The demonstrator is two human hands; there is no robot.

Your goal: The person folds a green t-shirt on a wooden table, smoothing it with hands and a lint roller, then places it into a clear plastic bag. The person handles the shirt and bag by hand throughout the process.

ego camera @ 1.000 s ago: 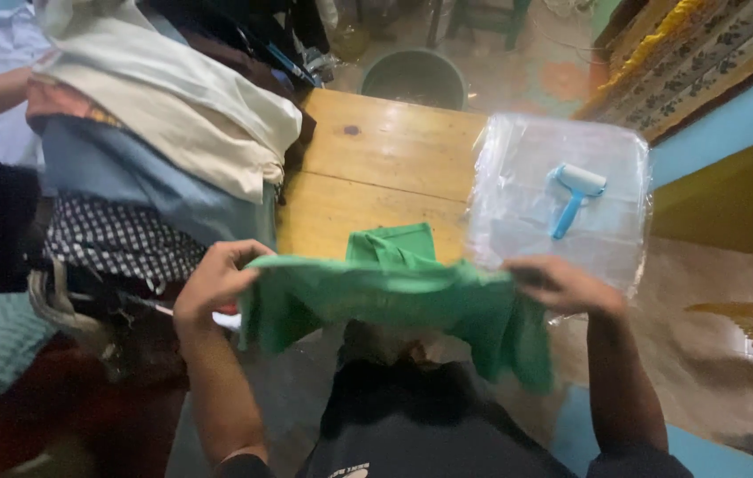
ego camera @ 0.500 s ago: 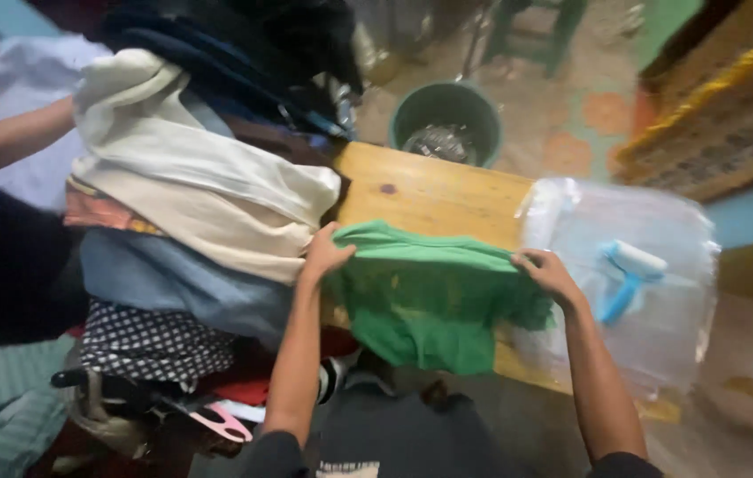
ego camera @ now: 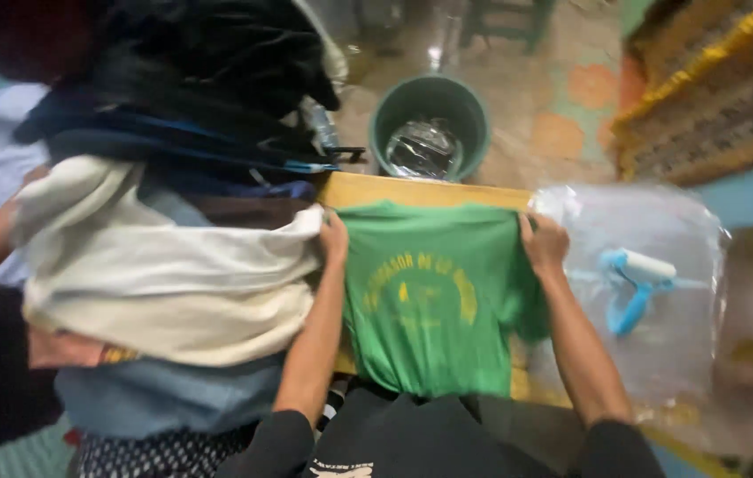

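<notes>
Your left hand [ego camera: 334, 241] pinches the far left corner of the green T-shirt [ego camera: 434, 296], fingers curled shut over the shoulder edge, and your right hand [ego camera: 543, 244] grips the far right corner the same way, thumb on top of the cloth. Both hands press the shirt down onto the wooden table [ego camera: 412, 190], so it lies spread flat with its yellow print facing up, the collar end at the far edge and the hem hanging over the near edge toward you. Judging from how it lies, the spreading looks done and no fold has been made yet: the sleeves are still out at the sides. Just left of it, a pile of folded clothes [ego camera: 164, 283] touches your left wrist. To the right lies a clear plastic bag [ego camera: 660, 354] with a blue lint roller [ego camera: 637, 283] on it. Beyond the table stands a green bucket [ego camera: 430, 124].
</notes>
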